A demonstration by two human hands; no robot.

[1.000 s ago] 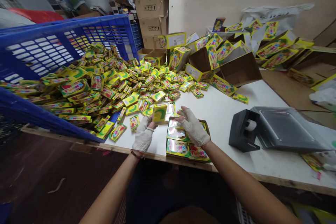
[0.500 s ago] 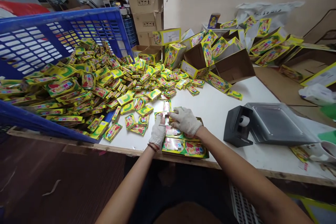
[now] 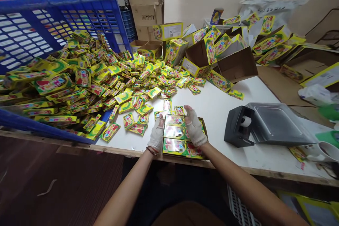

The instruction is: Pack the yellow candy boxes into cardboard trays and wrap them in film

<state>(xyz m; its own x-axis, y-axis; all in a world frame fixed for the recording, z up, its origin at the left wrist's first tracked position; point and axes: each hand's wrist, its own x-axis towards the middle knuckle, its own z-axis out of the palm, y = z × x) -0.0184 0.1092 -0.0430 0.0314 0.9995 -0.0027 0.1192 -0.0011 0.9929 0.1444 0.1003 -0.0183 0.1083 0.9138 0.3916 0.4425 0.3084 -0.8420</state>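
Pressing in from both sides with fingers held together, the white-gloved left hand (image 3: 156,136) and right hand (image 3: 194,128) flank rows of yellow printed cardboard packets (image 3: 174,132) lying in a brown cardboard tray (image 3: 204,132) at six o'clock on the white surface (image 3: 225,123).

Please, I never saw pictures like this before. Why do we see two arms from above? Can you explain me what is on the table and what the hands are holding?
These pictures come from one camera worn on a person's head, looking forward and down, so the two arms are the person's own. No machine is involved. The left hand and right hand, in white fingerless gloves, rest against rows of small yellow packets in a shallow cardboard tray. They do not seem to lift anything. On the white table lies a large heap of similar packets, against a tilted blue plastic crate. Opened yellow cartons lie beyond it.
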